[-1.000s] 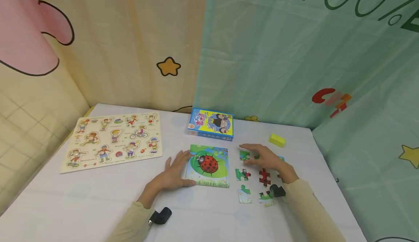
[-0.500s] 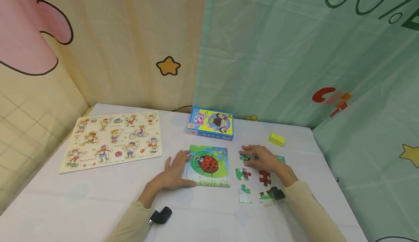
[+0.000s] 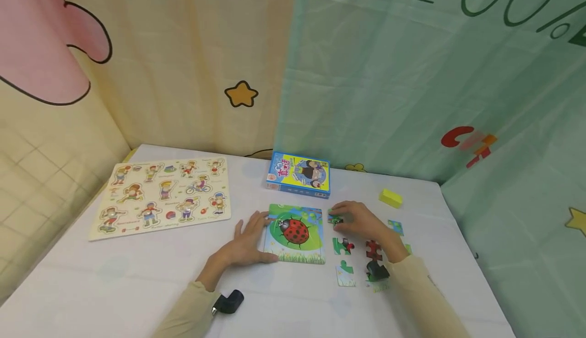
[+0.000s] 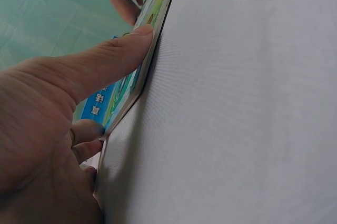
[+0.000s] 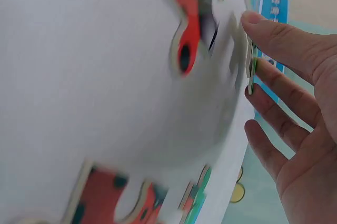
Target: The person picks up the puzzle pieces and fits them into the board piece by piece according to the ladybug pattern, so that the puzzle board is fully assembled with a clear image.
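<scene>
Pinching one puzzle piece (image 3: 335, 220) in the right hand (image 3: 362, 221) just beside the ladybug board (image 3: 295, 232), touching that board with the unclenched left hand (image 3: 243, 245), with visible loose pieces (image 3: 345, 277) on the desk (image 3: 284, 305) seemingly all unjoined.

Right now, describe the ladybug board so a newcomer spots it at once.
At the back of the white table sits a blue-and-yellow box. Just in front lies a square board, the left hand at its left edge. It shows one whole red ladybug; the loose pieces to its right show only fragments.
</scene>
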A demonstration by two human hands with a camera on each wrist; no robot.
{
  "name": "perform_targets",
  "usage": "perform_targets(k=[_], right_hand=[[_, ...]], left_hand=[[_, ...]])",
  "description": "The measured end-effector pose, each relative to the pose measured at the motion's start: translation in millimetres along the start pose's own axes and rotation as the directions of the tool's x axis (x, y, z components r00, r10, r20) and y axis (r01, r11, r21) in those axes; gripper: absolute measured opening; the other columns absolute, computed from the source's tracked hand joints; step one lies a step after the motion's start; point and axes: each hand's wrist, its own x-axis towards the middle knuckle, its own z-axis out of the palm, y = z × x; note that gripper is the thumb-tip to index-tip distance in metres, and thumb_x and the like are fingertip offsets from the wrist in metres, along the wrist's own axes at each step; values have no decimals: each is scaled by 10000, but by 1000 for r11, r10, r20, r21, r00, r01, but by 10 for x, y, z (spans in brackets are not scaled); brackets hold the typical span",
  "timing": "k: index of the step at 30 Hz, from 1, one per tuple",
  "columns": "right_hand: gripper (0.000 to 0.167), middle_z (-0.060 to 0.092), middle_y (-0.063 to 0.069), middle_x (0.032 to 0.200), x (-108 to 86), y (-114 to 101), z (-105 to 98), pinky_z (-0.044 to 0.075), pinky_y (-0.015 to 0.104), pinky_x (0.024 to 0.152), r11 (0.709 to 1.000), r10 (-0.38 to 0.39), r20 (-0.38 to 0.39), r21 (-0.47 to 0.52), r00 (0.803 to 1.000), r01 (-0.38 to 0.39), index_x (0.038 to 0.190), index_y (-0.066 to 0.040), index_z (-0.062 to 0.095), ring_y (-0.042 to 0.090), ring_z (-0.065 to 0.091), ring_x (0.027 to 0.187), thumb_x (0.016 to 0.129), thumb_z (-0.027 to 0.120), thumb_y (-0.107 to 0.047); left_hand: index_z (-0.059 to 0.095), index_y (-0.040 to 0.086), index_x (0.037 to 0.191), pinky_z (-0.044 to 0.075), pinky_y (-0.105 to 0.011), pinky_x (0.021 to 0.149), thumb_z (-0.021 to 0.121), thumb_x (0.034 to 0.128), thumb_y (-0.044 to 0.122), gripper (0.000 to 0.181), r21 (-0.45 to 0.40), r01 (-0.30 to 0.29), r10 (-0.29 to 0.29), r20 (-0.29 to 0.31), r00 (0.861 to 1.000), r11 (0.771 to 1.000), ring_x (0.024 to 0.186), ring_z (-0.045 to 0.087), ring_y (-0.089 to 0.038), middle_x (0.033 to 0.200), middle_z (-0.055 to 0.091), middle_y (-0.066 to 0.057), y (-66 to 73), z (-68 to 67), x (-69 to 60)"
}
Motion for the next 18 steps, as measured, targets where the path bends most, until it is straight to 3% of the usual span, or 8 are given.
perform_targets(k=[8, 14, 18], right_hand=[[373, 669, 111, 1281, 203, -292, 67, 437, 559, 1064, 997, -71, -18, -14, 997, 70, 1205, -51, 721, 340, 582, 1237, 873, 783, -210], [369, 682, 73, 1279, 359, -438, 179, 443, 510, 1090, 999, -48, 13, 24, 999, 47, 1196, -84, 728, 285, 593, 1252, 869, 790, -243], [364, 679, 84, 1285, 434, -563, 222, 454, 491, 1093, 997, -73, 30, 33, 997, 72, 1207, -70, 720, 284, 594, 1260, 884, 775, -229]], left_hand=[[346, 33, 1515, -90, -646, 1199, 845, 786, 357, 941, -8, -7, 7, 8, 1000, 1000, 1552, -1, -400, 1667, 163, -151, 0, -31, -12], [308, 47, 1542, -89, -645, 1202, 822, 818, 290, 920, -36, -31, 33, 53, 998, 999, 1552, -17, -399, 1669, 155, -163, -39, -77, -32], [297, 48, 1546, -94, -640, 1203, 819, 824, 262, 917, -44, -39, 41, 61, 997, 998, 1552, -26, -399, 1670, 146, -165, -45, -91, -30]])
